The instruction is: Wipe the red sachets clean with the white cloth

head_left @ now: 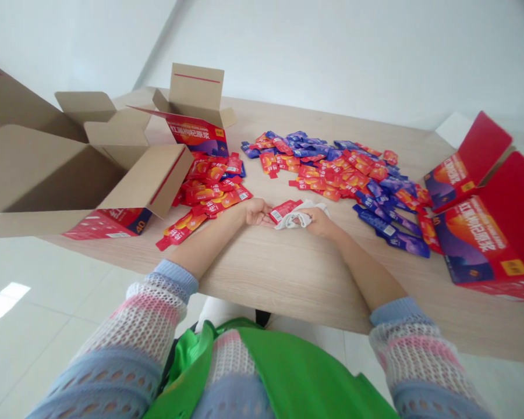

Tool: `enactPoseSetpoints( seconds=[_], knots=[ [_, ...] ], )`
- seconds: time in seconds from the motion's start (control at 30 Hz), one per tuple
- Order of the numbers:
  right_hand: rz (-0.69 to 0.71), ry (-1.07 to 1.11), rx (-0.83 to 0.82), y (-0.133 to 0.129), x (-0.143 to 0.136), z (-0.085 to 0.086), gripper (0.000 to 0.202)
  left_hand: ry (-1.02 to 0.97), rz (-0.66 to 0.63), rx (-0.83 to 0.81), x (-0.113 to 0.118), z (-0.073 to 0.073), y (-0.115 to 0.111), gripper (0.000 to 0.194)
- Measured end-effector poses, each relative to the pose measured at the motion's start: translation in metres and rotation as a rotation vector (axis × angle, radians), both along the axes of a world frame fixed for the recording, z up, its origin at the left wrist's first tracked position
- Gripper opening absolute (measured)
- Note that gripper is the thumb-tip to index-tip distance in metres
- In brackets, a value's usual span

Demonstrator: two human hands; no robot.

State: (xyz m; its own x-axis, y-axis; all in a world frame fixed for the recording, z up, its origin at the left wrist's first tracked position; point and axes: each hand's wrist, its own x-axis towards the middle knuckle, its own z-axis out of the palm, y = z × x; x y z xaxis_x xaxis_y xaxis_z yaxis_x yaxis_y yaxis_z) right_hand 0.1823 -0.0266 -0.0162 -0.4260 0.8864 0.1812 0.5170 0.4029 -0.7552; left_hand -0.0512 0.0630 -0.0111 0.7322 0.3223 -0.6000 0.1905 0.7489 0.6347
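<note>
A red sachet (285,210) with a barcode is held low over the table's front half. At its left end my left hand (258,212) has its fingers curled palm up, closed on the sachet's edge. My right hand (319,222) grips a bunched white cloth (300,217), which lies over the sachet's right part and hides it. Beyond both hands spreads a heap of red sachets (347,174) mixed with blue sachets (378,201). Beside my left forearm is another pile of mostly red sachets (207,192).
Open cardboard boxes stand at the left, a large one (56,174) near me and a smaller red-fronted one (198,131) behind it. Red and purple open boxes (475,238) stand at the right. The wooden table (279,279) ends just before my body; a white wall rises behind.
</note>
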Motion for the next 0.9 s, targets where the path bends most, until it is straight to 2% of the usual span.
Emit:
enactPoseSetpoints(
  seconds=[0.13,0.37,0.5,0.6,0.7,0.8,0.9],
  knots=[
    [-0.201,-0.086,0.083,0.004,0.016,-0.003,0.028,0.034,0.072,0.042,0.004,0.006,-0.007,0.032],
    [-0.716,-0.453,0.182,0.011,0.03,-0.003,0.035,0.007,0.099,0.078,0.004,0.01,-0.014,0.033],
    [-0.815,-0.451,0.266,0.003,0.025,-0.004,0.04,-0.002,0.127,0.104,0.004,0.011,-0.018,0.036],
    [-0.738,-0.323,0.416,-0.008,0.008,-0.006,0.043,0.028,0.171,0.165,0.006,0.014,-0.024,0.037],
    [-0.515,-0.286,0.511,-0.02,-0.022,-0.006,0.044,0.083,0.235,0.266,0.011,0.014,-0.033,0.036],
    [-0.254,-0.344,0.499,-0.026,-0.048,-0.005,0.057,0.146,0.352,0.388,0.018,0.011,-0.04,0.032],
    [-0.082,-0.36,0.451,-0.019,-0.05,-0.006,0.071,0.161,0.387,0.445,0.02,0.008,-0.042,0.035]
  ],
)
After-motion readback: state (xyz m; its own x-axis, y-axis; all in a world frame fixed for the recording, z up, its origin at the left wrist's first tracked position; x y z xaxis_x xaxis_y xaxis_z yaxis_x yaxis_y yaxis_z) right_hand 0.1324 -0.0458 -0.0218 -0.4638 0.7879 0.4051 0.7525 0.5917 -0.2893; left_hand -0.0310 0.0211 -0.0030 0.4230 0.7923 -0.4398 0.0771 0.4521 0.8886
